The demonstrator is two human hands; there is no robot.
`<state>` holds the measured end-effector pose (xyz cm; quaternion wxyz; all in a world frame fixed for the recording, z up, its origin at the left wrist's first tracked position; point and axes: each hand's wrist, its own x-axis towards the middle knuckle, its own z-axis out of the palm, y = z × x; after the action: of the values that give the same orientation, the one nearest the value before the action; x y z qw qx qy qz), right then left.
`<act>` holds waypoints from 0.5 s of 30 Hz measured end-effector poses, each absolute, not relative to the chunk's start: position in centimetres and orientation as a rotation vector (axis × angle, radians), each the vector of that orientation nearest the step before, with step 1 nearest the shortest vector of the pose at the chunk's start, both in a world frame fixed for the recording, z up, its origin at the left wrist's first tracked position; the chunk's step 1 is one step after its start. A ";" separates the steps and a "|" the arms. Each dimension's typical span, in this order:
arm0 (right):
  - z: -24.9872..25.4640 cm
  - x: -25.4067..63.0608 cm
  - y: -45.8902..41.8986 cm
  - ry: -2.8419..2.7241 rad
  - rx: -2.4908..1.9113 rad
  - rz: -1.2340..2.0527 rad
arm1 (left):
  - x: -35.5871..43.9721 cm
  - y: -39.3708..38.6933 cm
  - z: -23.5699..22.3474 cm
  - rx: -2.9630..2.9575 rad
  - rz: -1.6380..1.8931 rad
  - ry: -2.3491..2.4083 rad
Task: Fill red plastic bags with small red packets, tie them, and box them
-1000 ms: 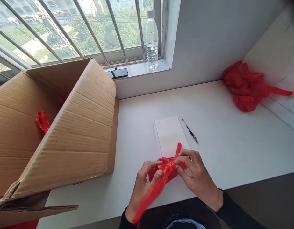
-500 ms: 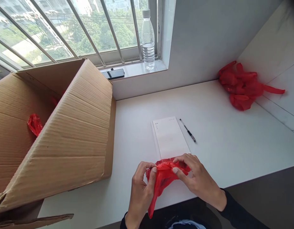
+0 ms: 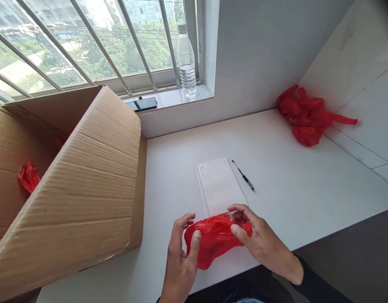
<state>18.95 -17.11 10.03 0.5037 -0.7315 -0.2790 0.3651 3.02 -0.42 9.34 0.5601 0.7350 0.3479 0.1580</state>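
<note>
Fingers of the left hand and right hand stand wide at either end of the red bag, bracketing it, I judge, because limp plastic slumps unsteadied. I see it on the surface by the notebook's near end; whether the right fingertips touch it, I can't tell.

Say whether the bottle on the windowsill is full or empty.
Partly full: the bottle holds water up to about its middle, with clear space above.
</note>
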 end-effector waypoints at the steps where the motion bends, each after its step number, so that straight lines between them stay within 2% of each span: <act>1: 10.1 18.9 -16.8 -0.703 -1.774 0.885 | 3.3 -0.7 9.6 1.781 0.386 0.768; 4: 10.1 18.7 -16.2 -0.755 -1.787 0.863 | 3.9 -1.3 10.4 1.835 0.429 0.730; 10: 9.4 19.4 -17.9 -0.455 -1.696 0.733 | 2.9 -0.1 10.9 1.481 0.613 1.071; 15: 10.0 19.0 -18.4 -0.415 -1.594 0.852 | 3.2 -1.2 12.5 1.496 0.552 0.989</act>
<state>19.04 -18.36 9.97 0.6001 -0.6876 -0.1789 0.3675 3.24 -1.23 12.53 0.5914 0.6430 0.4250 0.2371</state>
